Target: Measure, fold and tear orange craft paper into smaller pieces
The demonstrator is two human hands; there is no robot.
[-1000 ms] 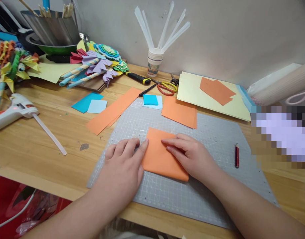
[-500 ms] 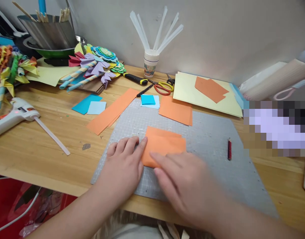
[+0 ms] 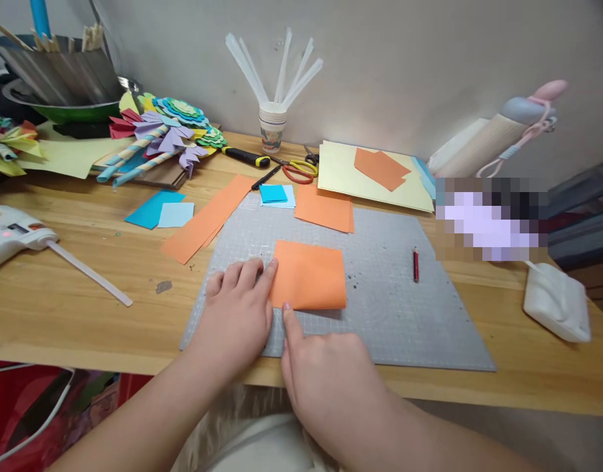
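A folded sheet of orange paper (image 3: 309, 275) lies on the grey cutting mat (image 3: 380, 314), its fold along the near edge. My left hand (image 3: 237, 308) rests flat at the paper's left side, fingers spread, with the index fingertip on its edge. The index finger of my right hand (image 3: 331, 373) is stretched out and presses the near left part of the fold. Its other fingers are curled under and partly hidden; I see nothing held in them.
Orange paper strips (image 3: 213, 219), blue paper squares (image 3: 273, 194) and more orange sheets (image 3: 324, 208) lie beyond. A red pencil (image 3: 415, 265) lies on the mat's right. Left is a glue gun (image 3: 23, 229); scissors (image 3: 301, 172), a cutter knife (image 3: 245, 157) and a paper cup (image 3: 272, 128) stand behind.
My right index finger has slid left along the near fold to the paper's left corner. The paper's upper layer now covers the back strip that showed before. The view has turned right.
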